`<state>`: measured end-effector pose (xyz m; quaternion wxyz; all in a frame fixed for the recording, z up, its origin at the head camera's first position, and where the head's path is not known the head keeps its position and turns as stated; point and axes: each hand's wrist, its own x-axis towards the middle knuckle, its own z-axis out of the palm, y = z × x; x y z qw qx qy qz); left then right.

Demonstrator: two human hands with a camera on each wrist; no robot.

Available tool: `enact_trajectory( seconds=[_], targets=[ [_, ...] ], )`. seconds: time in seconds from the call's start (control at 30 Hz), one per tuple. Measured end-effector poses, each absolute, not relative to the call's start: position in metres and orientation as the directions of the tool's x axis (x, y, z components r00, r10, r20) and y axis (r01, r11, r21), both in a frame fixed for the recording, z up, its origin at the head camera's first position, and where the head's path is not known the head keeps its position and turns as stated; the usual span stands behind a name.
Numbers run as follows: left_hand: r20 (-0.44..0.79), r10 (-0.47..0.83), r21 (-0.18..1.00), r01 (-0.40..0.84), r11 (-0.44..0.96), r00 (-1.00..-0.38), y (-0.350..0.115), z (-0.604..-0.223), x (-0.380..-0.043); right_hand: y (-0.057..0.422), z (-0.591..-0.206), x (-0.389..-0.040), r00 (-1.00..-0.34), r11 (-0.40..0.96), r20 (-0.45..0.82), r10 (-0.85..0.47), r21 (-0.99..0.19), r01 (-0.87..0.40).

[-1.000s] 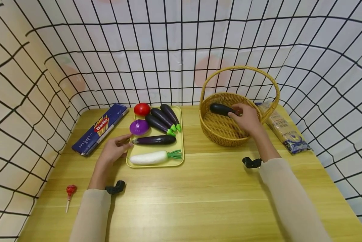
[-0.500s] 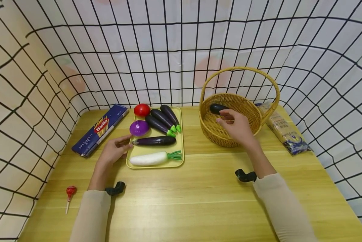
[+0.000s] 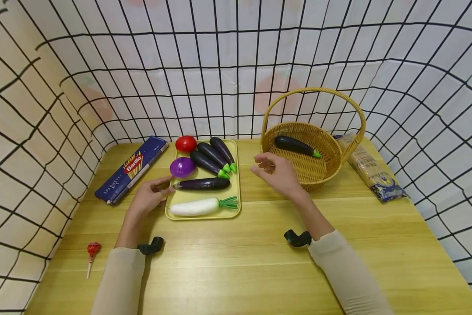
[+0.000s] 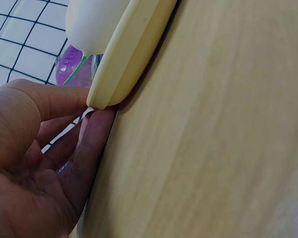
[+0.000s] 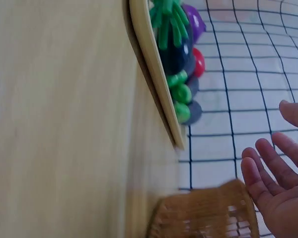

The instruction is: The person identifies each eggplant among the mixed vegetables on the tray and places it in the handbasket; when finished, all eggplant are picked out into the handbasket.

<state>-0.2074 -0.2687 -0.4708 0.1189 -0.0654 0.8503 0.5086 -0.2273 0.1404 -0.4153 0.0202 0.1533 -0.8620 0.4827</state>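
My left hand [image 3: 148, 196] pinches the left rim of a yellow tray [image 3: 234, 186]; in the left wrist view thumb and fingers close on the tray's edge [image 4: 134, 49]. On it lie a white radish [image 3: 196, 207] with green leaves, a long dark eggplant [image 3: 202, 183], several smaller green-stemmed eggplants [image 3: 211, 154], a purple onion [image 3: 182, 167] and a tomato [image 3: 186, 144]. Holding nothing, my right hand [image 3: 277, 175] hovers at the left front of a wicker basket [image 3: 291, 181], fingers spread in the right wrist view. Inside the basket rests one eggplant [image 3: 295, 145] with a green stem.
A blue spaghetti box [image 3: 131, 170] lies left of the tray. Nearer the front left is a red lollipop [image 3: 93, 249]. Right of the basket, partly behind it, sits a plastic bag of food [image 3: 374, 173]. The basket's handle [image 3: 315, 89] arches high. Black wire grid surrounds the table.
My right hand has let go of the eggplant in the basket and moved left out of it, toward the tray. The left hand has stayed at the tray's rim.
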Motion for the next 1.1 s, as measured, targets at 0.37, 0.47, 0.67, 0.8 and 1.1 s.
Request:
enact_trajectory(
  seconds=[0.37, 0.47, 0.67, 0.8, 1.1],
  targets=[
    [-0.288, 0.003, 0.852, -0.255, 0.457, -0.958, -0.27, -0.47, -0.207, 0.111, -0.427, -0.229, -0.943, 0.403, 0.139, -0.301, -0.878, -0.258],
    [-0.289, 0.004, 0.854, -0.256, 0.452, -0.957, -0.27, -0.469, -0.207, 0.105, -0.429, -0.23, -0.941, 0.396, 0.13, -0.312, -0.883, -0.253],
    [-0.284, 0.004, 0.85, -0.25, 0.464, -0.959, -0.27, -0.469, -0.209, 0.095, -0.437, -0.233, -0.932, 0.392, 0.121, -0.343, -0.883, -0.259],
    [-0.277, 0.004, 0.847, -0.242, 0.473, -0.961, -0.27, -0.469, -0.209, 0.088, -0.443, -0.234, -0.926, 0.389, 0.122, -0.358, -0.882, -0.267],
    [-0.276, 0.011, 0.851, -0.239, 0.467, -0.961, -0.269, -0.47, -0.208, 0.076, -0.458, -0.236, -0.919, 0.401, 0.071, -0.387, -0.885, -0.237]
  ],
)
